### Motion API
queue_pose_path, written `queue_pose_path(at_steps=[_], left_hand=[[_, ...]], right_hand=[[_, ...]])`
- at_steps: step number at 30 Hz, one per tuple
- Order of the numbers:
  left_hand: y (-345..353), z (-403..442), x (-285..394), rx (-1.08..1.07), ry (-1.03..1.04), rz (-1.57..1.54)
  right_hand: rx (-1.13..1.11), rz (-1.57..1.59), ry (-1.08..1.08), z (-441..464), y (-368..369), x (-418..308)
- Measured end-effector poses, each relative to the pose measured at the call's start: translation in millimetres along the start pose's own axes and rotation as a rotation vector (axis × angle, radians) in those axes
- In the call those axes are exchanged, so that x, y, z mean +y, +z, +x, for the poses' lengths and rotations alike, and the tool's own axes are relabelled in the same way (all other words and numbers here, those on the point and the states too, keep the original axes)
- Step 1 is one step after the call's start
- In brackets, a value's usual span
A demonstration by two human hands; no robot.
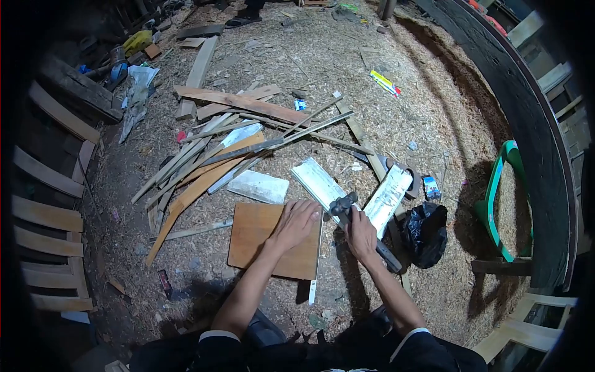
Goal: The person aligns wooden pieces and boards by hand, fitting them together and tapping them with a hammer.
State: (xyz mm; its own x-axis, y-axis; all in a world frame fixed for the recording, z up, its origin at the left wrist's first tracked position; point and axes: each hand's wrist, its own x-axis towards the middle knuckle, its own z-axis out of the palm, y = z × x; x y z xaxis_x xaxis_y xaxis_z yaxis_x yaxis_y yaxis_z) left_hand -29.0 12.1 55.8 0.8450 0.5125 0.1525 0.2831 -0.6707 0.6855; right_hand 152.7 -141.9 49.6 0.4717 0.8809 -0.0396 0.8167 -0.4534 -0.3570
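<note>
A square brown wooden board lies flat in front of me, with a thin pale strip along its right edge. My left hand rests on the board's upper right part, fingers bent towards that edge and holding it; whatever is under the fingertips is hidden. My right hand is closed around a hammer close to its dark head, and the handle points back towards my forearm. Beyond the hammer are a white-painted wood piece and a second worn white piece.
Wood strips and planks are piled ahead to the left. To the right lie a black plastic bag, a blue packet and a green plastic frame. Curved slatted wood stands at left. Shavings cover the ground.
</note>
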Motion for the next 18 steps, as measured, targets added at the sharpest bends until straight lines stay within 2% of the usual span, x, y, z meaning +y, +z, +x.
queue_pose_path(at_steps=[2, 4, 5, 8, 11, 13, 14, 16, 18], left_hand=[[2.1, 0.1, -0.1, 0.004, -0.008, 0.005], [2.6, 0.2, -1.3, 0.048, 0.024, 0.01], [1.3, 0.2, -2.5, 0.05, 0.021, 0.01], [-3.2, 0.1, -4.5, -0.016, -0.02, 0.01], [-4.7, -1.4, -10.6, 0.049, 0.001, 0.061], [-8.8, -0.9, -11.7, -0.08, -0.056, 0.081], [-6.7, -1.0, -13.9, -0.078, -0.058, 0.079], [-2.7, -1.8, -18.1, 0.004, 0.009, 0.09], [-1.8, -1.9, -18.1, 0.022, 0.008, 0.061]], right_hand=[[0.017, 0.09, 0.022, 0.5, -9.5, -2.7], [0.155, 0.341, -0.067, 2.0, -19.6, -7.8], [-0.046, 0.433, 0.086, 1.0, -28.2, -9.9], [-0.112, 0.529, 0.025, 2.4, -51.9, -27.0], [-0.151, 0.571, 0.024, -1.5, -67.0, -44.2], [-0.181, 0.58, 0.018, -4.7, -74.5, -53.2], [-0.184, 0.577, 0.017, -5.6, -72.5, -54.1], [-0.116, 0.56, -0.1, -10.4, -68.4, -57.3], [-0.115, 0.558, -0.106, -13.4, -72.3, -60.5]])
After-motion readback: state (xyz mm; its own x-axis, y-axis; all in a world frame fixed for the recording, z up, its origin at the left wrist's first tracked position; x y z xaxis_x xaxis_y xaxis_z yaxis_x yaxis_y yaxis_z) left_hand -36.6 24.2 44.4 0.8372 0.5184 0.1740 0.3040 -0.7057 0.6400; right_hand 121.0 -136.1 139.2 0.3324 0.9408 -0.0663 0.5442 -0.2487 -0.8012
